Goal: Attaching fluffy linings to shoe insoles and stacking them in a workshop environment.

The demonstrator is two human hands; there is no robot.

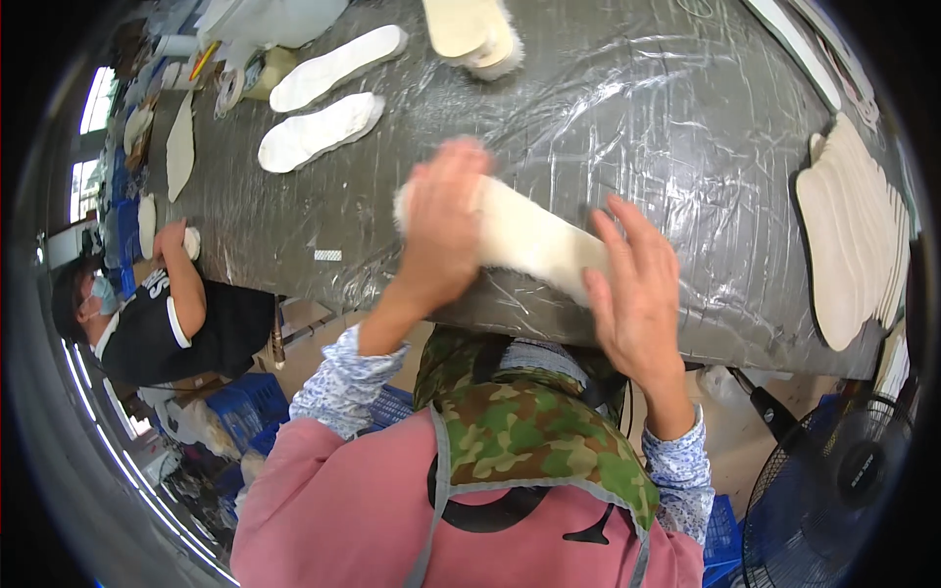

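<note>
A fleecy cream insole (534,233) lies slantwise on the plastic-covered table in front of me. My left hand (446,220) is laid over its left end, and motion smears the fingertips. At the insole's other end is my right hand (637,284), fingers and thumb spread around the tip. The underside of the insole and whatever my left palm covers are hidden. Beyond my left hand, two white insoles (338,69) (321,132) lie side by side. A small stack of fluffy cream insoles (475,34) sits at the far edge of view.
A fanned stack of cream insoles (851,235) occupies the table's right side. Below it stands a black fan (833,490). At left, a masked person (147,318) works at the same table (686,127). Blue crates (245,407) are underneath, and bags (274,20) crowd the far left.
</note>
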